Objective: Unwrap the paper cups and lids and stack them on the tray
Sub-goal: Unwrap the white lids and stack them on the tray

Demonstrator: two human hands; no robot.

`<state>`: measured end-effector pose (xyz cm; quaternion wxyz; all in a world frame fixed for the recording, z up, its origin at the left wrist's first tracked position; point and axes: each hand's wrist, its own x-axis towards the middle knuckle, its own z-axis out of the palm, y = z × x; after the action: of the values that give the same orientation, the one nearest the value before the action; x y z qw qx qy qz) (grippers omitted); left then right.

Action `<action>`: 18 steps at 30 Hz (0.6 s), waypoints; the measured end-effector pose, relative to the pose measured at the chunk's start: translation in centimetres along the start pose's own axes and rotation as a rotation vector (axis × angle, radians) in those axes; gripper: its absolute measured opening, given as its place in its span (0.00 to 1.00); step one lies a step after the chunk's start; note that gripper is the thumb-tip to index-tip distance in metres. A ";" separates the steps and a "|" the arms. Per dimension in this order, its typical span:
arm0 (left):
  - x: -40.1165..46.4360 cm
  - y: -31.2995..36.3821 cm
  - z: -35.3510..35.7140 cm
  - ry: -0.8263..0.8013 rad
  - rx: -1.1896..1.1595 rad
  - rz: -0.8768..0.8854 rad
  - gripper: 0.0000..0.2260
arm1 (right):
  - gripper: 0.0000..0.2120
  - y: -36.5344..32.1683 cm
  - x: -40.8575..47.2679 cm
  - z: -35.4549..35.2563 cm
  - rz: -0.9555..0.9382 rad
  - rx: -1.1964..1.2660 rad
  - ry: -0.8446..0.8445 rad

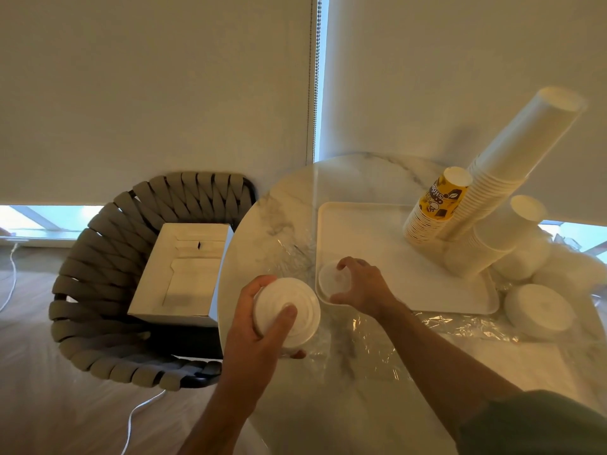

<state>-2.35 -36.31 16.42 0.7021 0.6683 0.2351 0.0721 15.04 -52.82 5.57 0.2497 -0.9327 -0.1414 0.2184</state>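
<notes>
A white tray (371,224) lies on the round marble table (289,205). On its near left corner sits a small stack of white lids (328,277), and my right hand (361,285) grips it from above. My left hand (259,326) holds a larger stack of white lids (295,303) above the table's left edge, thumb across the top. At the tray's far right stand a tall stack of white paper cups (512,159), a shorter yellow printed stack (437,205) and a short white stack (492,238), all upside down.
Crumpled clear plastic wrap (437,323) lies on the table in front of the tray. Another lid stack (538,310) lies right of the tray. A woven chair (98,284) on the left holds an open white box (184,270). A white cable (138,412) runs over the floor.
</notes>
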 end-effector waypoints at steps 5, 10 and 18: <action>-0.1 0.0 0.1 0.003 -0.012 0.004 0.22 | 0.36 0.0 -0.1 -0.1 0.018 0.023 -0.001; 0.0 0.0 0.3 0.009 -0.007 -0.001 0.22 | 0.37 -0.4 -0.8 -1.0 0.032 0.045 0.028; 0.1 0.0 0.7 -0.018 0.076 0.062 0.21 | 0.03 -6.8 -5.4 -6.8 -0.180 0.296 0.091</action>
<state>-1.99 -36.86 16.37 0.6756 0.7022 0.2107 0.0788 12.51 -51.87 16.30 0.4089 -0.8783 -0.1791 0.1711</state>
